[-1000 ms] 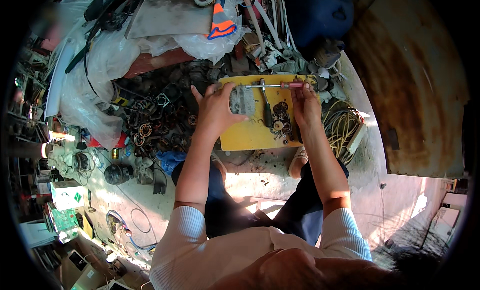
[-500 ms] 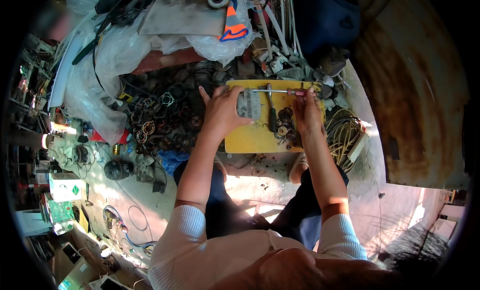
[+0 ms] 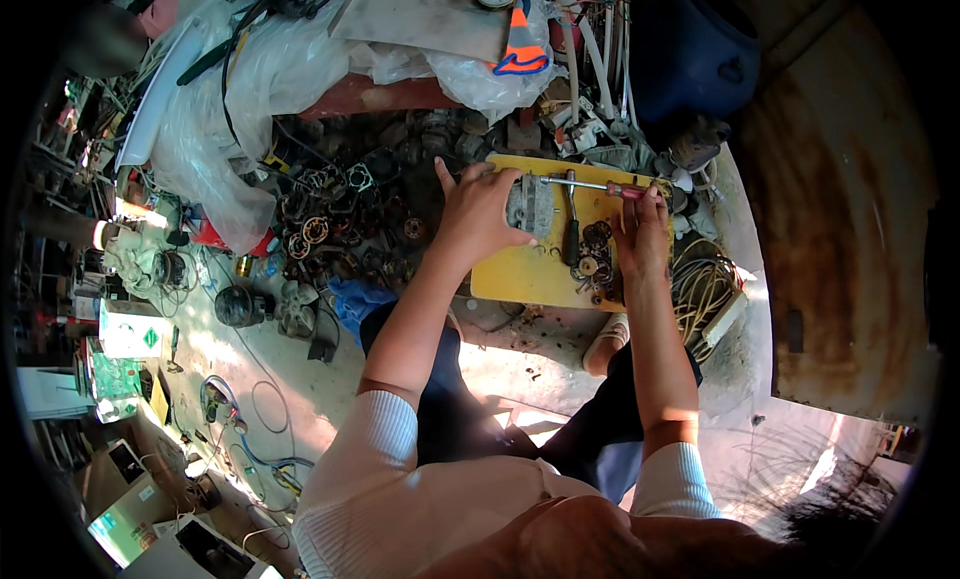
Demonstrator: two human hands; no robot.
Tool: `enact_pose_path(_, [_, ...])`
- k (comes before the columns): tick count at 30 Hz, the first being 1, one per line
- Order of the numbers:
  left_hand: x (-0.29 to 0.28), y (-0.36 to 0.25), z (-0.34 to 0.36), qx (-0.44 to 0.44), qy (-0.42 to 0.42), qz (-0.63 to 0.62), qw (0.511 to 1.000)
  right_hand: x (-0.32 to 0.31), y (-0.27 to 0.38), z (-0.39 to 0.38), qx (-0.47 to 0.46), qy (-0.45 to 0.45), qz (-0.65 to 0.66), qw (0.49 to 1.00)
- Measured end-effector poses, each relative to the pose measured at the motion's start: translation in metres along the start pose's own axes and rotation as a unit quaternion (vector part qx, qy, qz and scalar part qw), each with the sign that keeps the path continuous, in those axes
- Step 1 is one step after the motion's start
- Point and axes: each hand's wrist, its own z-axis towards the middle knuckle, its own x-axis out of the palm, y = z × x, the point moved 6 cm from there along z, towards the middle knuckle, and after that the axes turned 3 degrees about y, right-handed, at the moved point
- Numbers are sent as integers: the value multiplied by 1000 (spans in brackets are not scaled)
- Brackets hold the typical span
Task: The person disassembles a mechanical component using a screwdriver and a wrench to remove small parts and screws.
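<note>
My left hand is closed around a small grey metal motor with a short shaft sticking out on its right side. Between the fingers of my right hand is the red handle of a screwdriver, whose long steel blade reaches left to the motor's upper edge. Whether the tip sits in a screw is too small to tell. Both hands are over a yellow board. On it lie a tool with a dark handle, between my hands, and a pile of small rings and round parts.
Dark motor parts are heaped left of the board. Beyond lie clear plastic sheeting and a flat grey panel. A coil of cable sits at the right, below a blue barrel. A blue cloth lies near my left knee.
The whole view has shifted and turned slightly, so the board and hands appear further right. Both hands keep their hold on the motor and the screwdriver, with little movement over the board.
</note>
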Motion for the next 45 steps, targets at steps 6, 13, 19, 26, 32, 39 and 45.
enact_pose_path(6, [-1, -4, 1, -6, 3, -9, 1000, -10, -4, 14, -59, 38, 12, 997])
enact_pose_path(13, [3, 0, 1, 10, 4, 14, 1000, -5, -1, 6, -19, 3, -1, 1000])
enact_pose_path(19, [0, -3, 3, -16, 18, -8, 1000, -13, -1, 13, -44, 26, 29, 998])
enact_pose_path(26, [8, 4, 0, -1, -7, 20, 1000, 8, 5, -8, -12, 3, -1, 1000])
enact_pose_path(32, [-2, -6, 2, -13, 17, -10, 1000, -9, 5, 11, -78, 17, 53, 995])
enact_pose_path(39, [4, -1, 1, -2, -9, 11, 1000, -5, 2, 8, -55, 47, 39, 997])
enact_pose_path(45, [3, 1, 2, -24, 32, -7, 999, -3, 2, 0, -26, 15, 17, 999])
